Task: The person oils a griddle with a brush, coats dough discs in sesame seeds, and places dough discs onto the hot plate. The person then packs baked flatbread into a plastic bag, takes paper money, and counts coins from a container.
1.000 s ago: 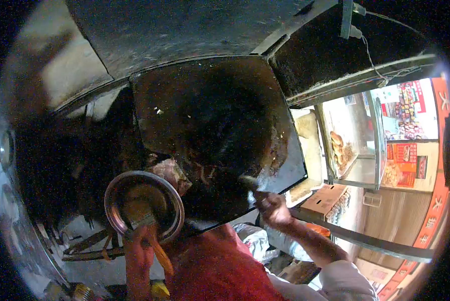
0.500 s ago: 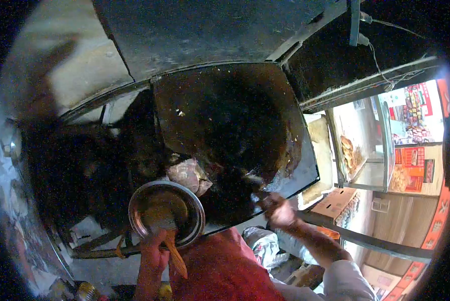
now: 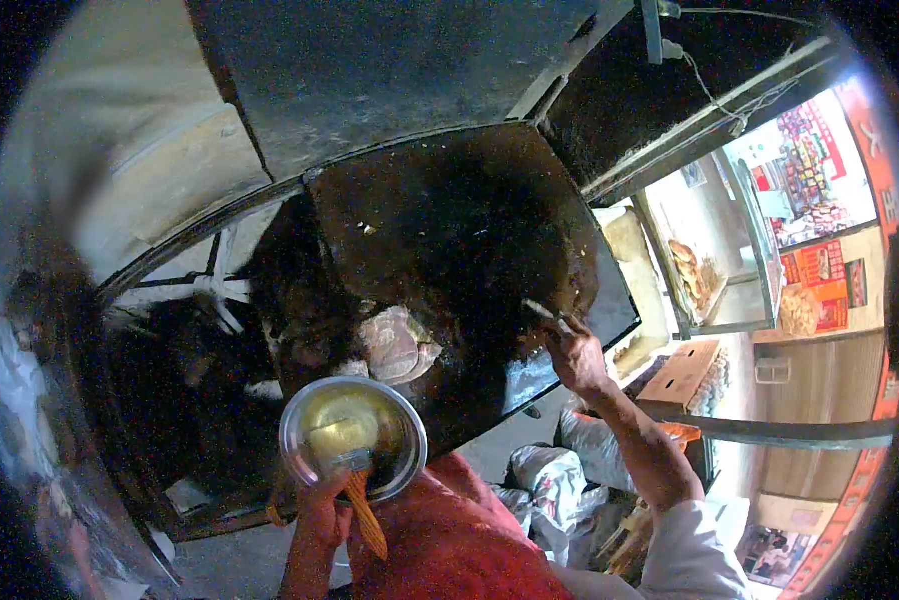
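Dark, stained counter (image 3: 469, 180) spreads ahead; the left hand (image 3: 321, 503) grips a metal bowl (image 3: 407, 440) at the counter's near edge, an orange-handled brush (image 3: 364, 505) inside it; the right hand (image 3: 577, 358) clasps a short, pale tool (image 3: 542, 311) by the near right corner.

R hand (image 3: 576, 357): rm fwd over dk plate (image 3: 459, 225) | L hand (image 3: 319, 507): bowl (image 3: 410, 438) + pale bundle (image 3: 397, 345) block fwd | far: panel (image 3: 399, 75)

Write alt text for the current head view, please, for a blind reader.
The left hand holds a metal bowl with a brush in it; the right hand grips a small tool at the edge of a dark surface. Nearby are bags and a carton.
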`<state>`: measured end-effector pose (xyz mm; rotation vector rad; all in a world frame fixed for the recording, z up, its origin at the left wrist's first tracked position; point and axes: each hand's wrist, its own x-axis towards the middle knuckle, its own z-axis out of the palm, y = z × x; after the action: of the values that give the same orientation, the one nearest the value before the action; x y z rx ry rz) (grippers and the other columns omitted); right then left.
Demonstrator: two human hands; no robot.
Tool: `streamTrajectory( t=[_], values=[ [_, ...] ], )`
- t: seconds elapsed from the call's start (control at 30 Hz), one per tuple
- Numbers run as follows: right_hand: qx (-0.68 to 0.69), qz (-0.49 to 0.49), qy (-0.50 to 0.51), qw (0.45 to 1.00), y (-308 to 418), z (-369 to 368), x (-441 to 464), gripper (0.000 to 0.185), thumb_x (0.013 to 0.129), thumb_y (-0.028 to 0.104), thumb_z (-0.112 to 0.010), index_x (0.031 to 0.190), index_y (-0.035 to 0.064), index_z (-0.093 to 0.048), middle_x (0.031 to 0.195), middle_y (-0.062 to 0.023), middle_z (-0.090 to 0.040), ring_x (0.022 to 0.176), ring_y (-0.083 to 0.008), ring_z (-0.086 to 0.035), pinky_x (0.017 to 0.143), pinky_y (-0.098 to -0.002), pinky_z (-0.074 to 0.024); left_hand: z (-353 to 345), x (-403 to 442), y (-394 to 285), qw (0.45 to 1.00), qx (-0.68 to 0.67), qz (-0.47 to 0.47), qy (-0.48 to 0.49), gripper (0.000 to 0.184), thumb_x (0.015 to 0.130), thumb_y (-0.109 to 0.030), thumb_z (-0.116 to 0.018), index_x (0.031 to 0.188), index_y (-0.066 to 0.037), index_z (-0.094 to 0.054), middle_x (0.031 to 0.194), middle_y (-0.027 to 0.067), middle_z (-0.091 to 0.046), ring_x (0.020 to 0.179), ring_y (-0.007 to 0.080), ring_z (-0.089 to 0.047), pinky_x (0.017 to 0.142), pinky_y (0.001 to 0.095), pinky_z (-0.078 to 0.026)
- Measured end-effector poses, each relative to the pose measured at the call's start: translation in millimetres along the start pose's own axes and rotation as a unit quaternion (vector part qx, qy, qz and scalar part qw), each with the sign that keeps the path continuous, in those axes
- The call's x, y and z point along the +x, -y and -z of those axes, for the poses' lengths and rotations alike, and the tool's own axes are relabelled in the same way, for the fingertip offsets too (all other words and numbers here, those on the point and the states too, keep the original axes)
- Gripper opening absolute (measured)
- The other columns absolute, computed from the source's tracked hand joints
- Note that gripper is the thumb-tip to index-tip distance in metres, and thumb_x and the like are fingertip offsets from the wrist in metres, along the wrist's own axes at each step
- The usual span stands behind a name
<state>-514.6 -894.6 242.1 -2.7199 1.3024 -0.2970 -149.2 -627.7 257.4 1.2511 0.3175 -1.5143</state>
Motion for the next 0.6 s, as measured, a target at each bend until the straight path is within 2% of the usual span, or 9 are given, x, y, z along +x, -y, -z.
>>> streamTrajectory(
  t=[0.03,0.1,0.2,0.27,0.3,0.37,0.4,0.53,0.6],
  values=[
    [-0.008,0.007,-0.009,1.000,4,1,-7,0.025,0.087,0.010,-0.063,0.111,0.0042,-0.064,0.101,-0.0164,-0.063,0.090,-0.0328,-0.063,0.077,-0.0390,-0.0527,-2,-8,1,0.999,-0.014,-0.029,-0.001,0.035,0.084,-0.009,-0.066,0.117,-0.006,-0.058,0.108,0.0078,-0.062,0.099,0.0199,-0.062,0.084,0.0356,-0.053],
    [0.228,-0.220,-0.066,0.946,24,12,-21,0.021,0.090,0.010,-0.062,0.110,0.0023,-0.064,0.102,-0.0100,-0.065,0.092,-0.0236,-0.064,0.078,-0.0332,-0.0531,15,-17,10,0.999,0.024,-0.018,0.019,0.037,0.084,-0.009,-0.065,0.120,-0.006,-0.056,0.110,0.0084,-0.062,0.100,0.0203,-0.062,0.086,0.0354,-0.053],
    [0.559,-0.320,-0.190,0.741,23,-9,-40,0.029,0.094,0.021,-0.063,0.117,0.0037,-0.060,0.099,-0.0073,-0.065,0.085,-0.0161,-0.064,0.078,-0.0332,-0.0531,39,-36,44,0.992,0.073,-0.068,0.072,0.040,0.085,-0.009,-0.064,0.124,-0.005,-0.054,0.113,0.0099,-0.062,0.103,0.0216,-0.062,0.087,0.0355,-0.053],
    [0.429,-0.331,-0.146,0.827,-17,-57,-70,0.033,0.093,0.023,-0.063,0.120,0.0052,-0.057,0.100,-0.0074,-0.065,0.084,-0.0182,-0.064,0.076,-0.0315,-0.0515,58,-55,70,0.968,0.123,-0.166,0.140,0.041,0.086,-0.010,-0.063,0.125,-0.004,-0.052,0.116,0.0115,-0.062,0.105,0.0234,-0.062,0.086,0.0364,-0.054],
    [0.484,-0.346,-0.164,0.787,16,-37,-62,0.035,0.093,0.023,-0.063,0.122,0.0047,-0.055,0.100,-0.0066,-0.065,0.087,-0.0178,-0.063,0.078,-0.0311,-0.0494,66,-66,72,0.949,0.153,-0.214,0.171,0.041,0.087,-0.011,-0.063,0.126,-0.003,-0.052,0.118,0.0122,-0.062,0.106,0.0244,-0.062,0.086,0.0368,-0.054],
    [0.514,-0.279,-0.209,0.784,68,-17,-61,0.025,0.093,0.023,-0.062,0.109,0.0031,-0.061,0.092,-0.0035,-0.064,0.082,-0.0133,-0.059,0.072,-0.0277,-0.0448,67,-105,60,0.985,0.140,-0.071,0.069,0.045,0.087,-0.008,-0.063,0.129,0.001,-0.051,0.125,0.0180,-0.060,0.115,0.0315,-0.058,0.105,0.0418,-0.042],
    [0.480,-0.234,-0.167,0.829,88,-3,-67,0.022,0.093,0.023,-0.062,0.102,0.0027,-0.063,0.085,-0.0028,-0.062,0.077,-0.0118,-0.055,0.071,-0.0276,-0.0440,81,-104,78,0.997,-0.050,0.019,0.052,0.044,0.086,-0.011,-0.066,0.127,0.000,-0.054,0.125,0.0144,-0.061,0.115,0.0274,-0.059,0.104,0.0403,-0.042],
    [0.545,-0.111,-0.064,0.829,236,51,-99,0.014,0.090,0.013,-0.063,0.095,-0.0003,-0.065,0.085,-0.0060,-0.062,0.077,-0.0148,-0.058,0.073,-0.0317,-0.0492,139,-92,118,0.982,0.068,-0.153,0.090,0.037,0.087,-0.011,-0.061,0.123,-0.002,-0.056,0.116,0.0104,-0.063,0.105,0.0229,-0.062,0.093,0.0369,-0.049],
    [0.543,-0.078,0.069,0.833,302,72,-120,0.009,0.086,0.006,-0.066,0.093,-0.0007,-0.067,0.095,-0.0118,-0.068,0.086,-0.0181,-0.063,0.080,-0.0336,-0.0504,147,-108,122,0.985,-0.021,-0.140,0.094,0.038,0.087,-0.011,-0.061,0.123,-0.002,-0.056,0.116,0.0101,-0.063,0.105,0.0228,-0.062,0.093,0.0370,-0.049]
  ],
)
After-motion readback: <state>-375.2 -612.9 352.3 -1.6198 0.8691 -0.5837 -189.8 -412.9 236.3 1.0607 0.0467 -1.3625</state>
